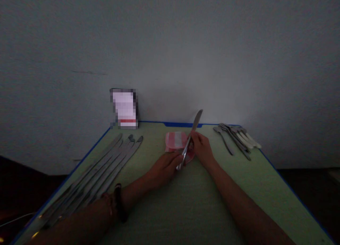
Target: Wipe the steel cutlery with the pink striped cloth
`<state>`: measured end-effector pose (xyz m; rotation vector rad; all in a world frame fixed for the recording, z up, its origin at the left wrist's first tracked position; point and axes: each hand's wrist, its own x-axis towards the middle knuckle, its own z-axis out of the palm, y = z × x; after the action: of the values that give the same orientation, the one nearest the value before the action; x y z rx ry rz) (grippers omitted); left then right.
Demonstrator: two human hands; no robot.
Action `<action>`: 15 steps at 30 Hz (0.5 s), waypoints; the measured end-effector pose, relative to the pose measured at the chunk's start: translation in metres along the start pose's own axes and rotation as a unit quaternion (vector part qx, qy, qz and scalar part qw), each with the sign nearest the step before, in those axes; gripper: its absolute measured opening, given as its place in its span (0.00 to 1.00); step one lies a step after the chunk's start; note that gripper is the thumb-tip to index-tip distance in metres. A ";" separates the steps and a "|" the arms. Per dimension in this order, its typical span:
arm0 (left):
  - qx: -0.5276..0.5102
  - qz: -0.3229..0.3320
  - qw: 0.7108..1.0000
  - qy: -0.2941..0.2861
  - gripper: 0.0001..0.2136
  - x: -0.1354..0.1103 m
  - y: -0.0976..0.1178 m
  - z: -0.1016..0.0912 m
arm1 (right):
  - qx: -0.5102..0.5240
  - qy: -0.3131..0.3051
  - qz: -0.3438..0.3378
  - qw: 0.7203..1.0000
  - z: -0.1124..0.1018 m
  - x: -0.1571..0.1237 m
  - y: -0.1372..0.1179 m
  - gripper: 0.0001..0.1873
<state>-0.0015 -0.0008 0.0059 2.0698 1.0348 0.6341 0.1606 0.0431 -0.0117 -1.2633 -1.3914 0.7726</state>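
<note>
A metal table knife (197, 120) slants up over the middle of the table, its blade pointing away from me and its handle toward me. My left hand (168, 166) is closed at the handle end. Higher up, my right hand (202, 146) is closed around the knife where blade and handle meet. A pink and white checked cloth (175, 140) lies folded beneath and behind the knife. Part of the pink fabric shows between my hands; whether my fingers grip it too is hard to see in the dim light.
Several long knives (106, 170) lie side by side at the left, partly under my left forearm. Spoons and other cutlery (236, 138), some with white handles, are bunched at the back right. A blurred upright screen (126, 108) leans at the back left. The blue-edged table (148, 135) meets a grey wall.
</note>
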 end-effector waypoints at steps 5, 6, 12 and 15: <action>0.055 -0.008 0.998 -0.002 0.09 -0.003 -0.002 0.004 | -0.195 0.070 -0.018 0.978 -0.031 0.015 0.005 0.23; 0.064 -0.010 0.998 0.001 0.07 -0.003 -0.004 0.006 | -0.266 0.064 -0.020 0.962 -0.036 0.017 0.008 0.23; 0.087 0.009 0.996 -0.004 0.05 -0.004 -0.008 0.010 | -0.488 0.035 0.018 0.872 -0.044 0.018 0.019 0.19; 0.101 0.000 0.995 -0.014 0.06 -0.003 -0.008 0.009 | -0.514 0.018 0.034 0.857 -0.044 0.015 0.018 0.18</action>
<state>-0.0011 -0.0033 -0.0065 2.2451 1.1225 0.5165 0.2092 0.0532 -0.0139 -2.1195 -1.8009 -0.0396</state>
